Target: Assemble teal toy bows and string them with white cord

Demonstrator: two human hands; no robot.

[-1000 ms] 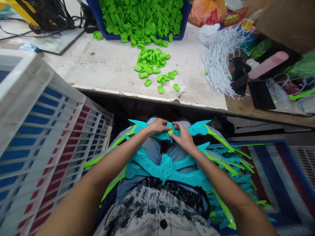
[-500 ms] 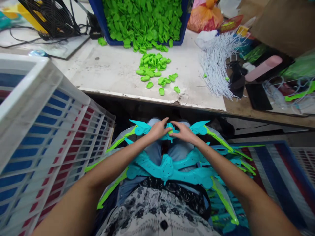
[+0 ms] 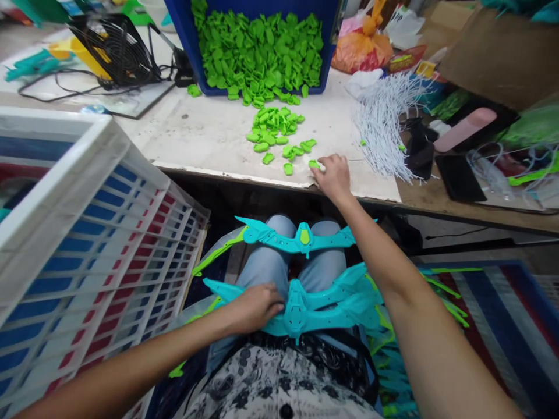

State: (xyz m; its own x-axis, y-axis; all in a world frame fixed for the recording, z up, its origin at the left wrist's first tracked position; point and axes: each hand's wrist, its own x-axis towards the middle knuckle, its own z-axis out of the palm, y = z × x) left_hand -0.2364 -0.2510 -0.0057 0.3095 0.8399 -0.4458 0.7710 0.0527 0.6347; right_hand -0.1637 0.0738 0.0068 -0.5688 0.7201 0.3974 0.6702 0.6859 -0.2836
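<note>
Worktop (image 3: 209, 142), scuffed white, runs across ahead of both hands. Left hand (image 3: 257, 305), half curled, sits on the nearer teal frames (image 3: 296, 314), just left of their middle; can't tell if it grips. Ahead of it, another teal frame (image 3: 283, 242) with a green cap (image 3: 304, 237) at centre lies over the knees (image 3: 325, 230). Right hand (image 3: 334, 177): thumb and forefinger around one loose green cap (image 3: 313, 164) near the worktop edge, closure unclear. Best pinched by its sides, neighbours undisturbed. Beyond the fingertips: loose pile (image 3: 273, 122), then blue bin (image 3: 186, 35).

Green pieces (image 3: 273, 123), white strands (image 3: 379, 125) on worn tabletop (image 3: 209, 137)
</note>
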